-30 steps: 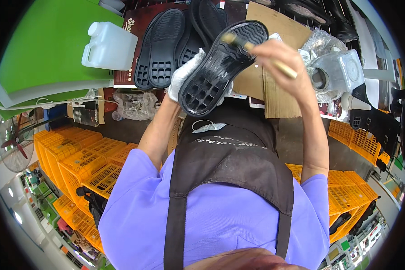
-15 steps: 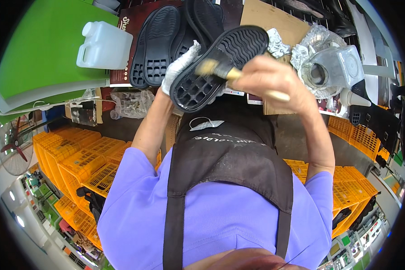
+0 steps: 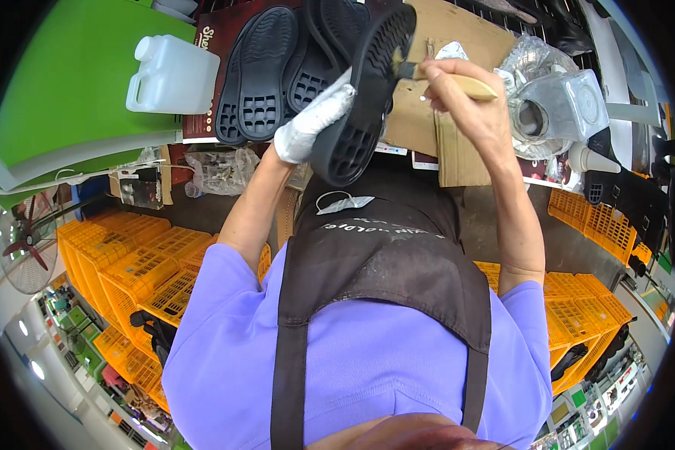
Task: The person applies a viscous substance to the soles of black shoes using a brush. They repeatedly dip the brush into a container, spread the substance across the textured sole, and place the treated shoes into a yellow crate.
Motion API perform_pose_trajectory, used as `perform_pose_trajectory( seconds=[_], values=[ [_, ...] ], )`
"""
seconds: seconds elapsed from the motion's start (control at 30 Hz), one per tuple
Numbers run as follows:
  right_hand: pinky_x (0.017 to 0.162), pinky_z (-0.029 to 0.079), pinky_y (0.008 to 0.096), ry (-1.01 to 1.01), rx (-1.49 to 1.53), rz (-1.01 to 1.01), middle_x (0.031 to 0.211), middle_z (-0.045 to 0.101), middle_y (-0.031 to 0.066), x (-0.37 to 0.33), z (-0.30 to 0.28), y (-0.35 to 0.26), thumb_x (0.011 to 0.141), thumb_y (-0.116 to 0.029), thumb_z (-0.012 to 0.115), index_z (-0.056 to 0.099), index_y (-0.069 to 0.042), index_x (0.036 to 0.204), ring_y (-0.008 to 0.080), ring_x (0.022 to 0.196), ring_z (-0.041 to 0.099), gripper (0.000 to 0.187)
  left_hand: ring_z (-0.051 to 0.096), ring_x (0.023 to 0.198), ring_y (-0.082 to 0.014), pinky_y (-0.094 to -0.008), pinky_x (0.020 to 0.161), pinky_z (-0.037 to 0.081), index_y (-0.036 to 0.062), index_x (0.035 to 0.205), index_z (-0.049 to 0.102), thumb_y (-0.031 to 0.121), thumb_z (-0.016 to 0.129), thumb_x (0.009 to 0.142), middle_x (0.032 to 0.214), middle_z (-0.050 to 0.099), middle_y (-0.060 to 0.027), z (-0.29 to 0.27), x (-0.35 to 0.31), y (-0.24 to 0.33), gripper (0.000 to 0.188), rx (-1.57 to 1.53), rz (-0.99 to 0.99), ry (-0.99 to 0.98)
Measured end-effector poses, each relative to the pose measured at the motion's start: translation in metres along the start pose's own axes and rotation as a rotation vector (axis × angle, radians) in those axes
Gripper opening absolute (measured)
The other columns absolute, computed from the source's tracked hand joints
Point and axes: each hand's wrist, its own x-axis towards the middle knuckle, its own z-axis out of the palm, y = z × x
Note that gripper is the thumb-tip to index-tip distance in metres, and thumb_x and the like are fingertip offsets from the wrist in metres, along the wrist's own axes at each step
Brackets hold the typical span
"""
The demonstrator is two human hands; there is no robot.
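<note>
In the head view, the white-gloved left hand (image 3: 315,126) clasps a black shoe sole (image 3: 361,105) by its left edge; what shows of it lies along that edge, and the rest is hidden behind. The sole stands tilted between the two hands' fingers. The bare right hand (image 3: 469,109) pinches a brush (image 3: 478,88) between thumb and fingers, its bristles at the sole's right edge. More black soles (image 3: 266,71) lie left of the gloved fingers, a white jug (image 3: 174,79) farther left. Cardboard (image 3: 461,154) lies below the right fingers, a clear container (image 3: 574,112) to their right.
</note>
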Motion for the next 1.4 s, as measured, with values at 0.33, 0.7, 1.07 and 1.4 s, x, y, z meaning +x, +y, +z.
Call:
perform_pose_trajectory(
  seconds=[0.33,0.7,1.07,1.4],
  values=[
    [0.057,0.048,0.0220,-0.233,-0.038,-0.101,0.068,0.065,0.0047,-0.018,0.003,-0.031,0.083,-0.016,0.060,0.066,0.000,0.086,0.0086,0.062,0.061,0.017,0.035,0.124,-0.0165,-0.0300,0.104,0.026,0.0038,0.143,0.011,0.018,0.049,0.091,0.136,0.035,-0.0108,0.006,0.014,0.024,0.066,0.323,0.340,0.154],
    [0.057,0.048,0.0228,-0.274,-0.219,-0.188,0.065,0.064,0.0062,0.001,-0.013,-0.033,0.080,-0.013,0.061,0.066,0.000,0.082,0.0108,0.063,0.063,0.013,0.050,0.108,-0.0166,-0.0313,0.094,0.043,0.0074,0.124,0.038,0.018,0.084,0.060,0.117,0.050,-0.0054,0.005,0.012,0.055,0.080,0.784,0.564,0.015],
    [0.047,0.044,0.0180,-0.137,-0.010,0.090,0.060,0.059,0.0024,0.004,0.004,-0.051,0.083,-0.020,0.057,0.065,0.000,0.080,0.0065,0.051,0.055,0.021,0.056,0.104,-0.0303,-0.0376,0.087,0.045,0.0053,0.104,0.052,0.001,0.060,0.075,0.106,0.058,-0.0154,-0.021,0.031,0.032,0.031,0.689,0.454,0.129],
    [0.043,0.043,0.0174,-0.346,0.328,0.260,0.059,0.060,0.0055,-0.027,0.004,-0.051,0.082,-0.019,0.060,0.065,0.002,0.081,0.0072,0.047,0.055,0.022,0.052,0.109,-0.0337,-0.0386,0.091,0.043,0.0101,0.110,0.048,0.000,0.063,0.070,0.114,0.054,-0.0152,-0.030,0.036,0.019,0.044,1.193,0.767,0.260]
  ],
)
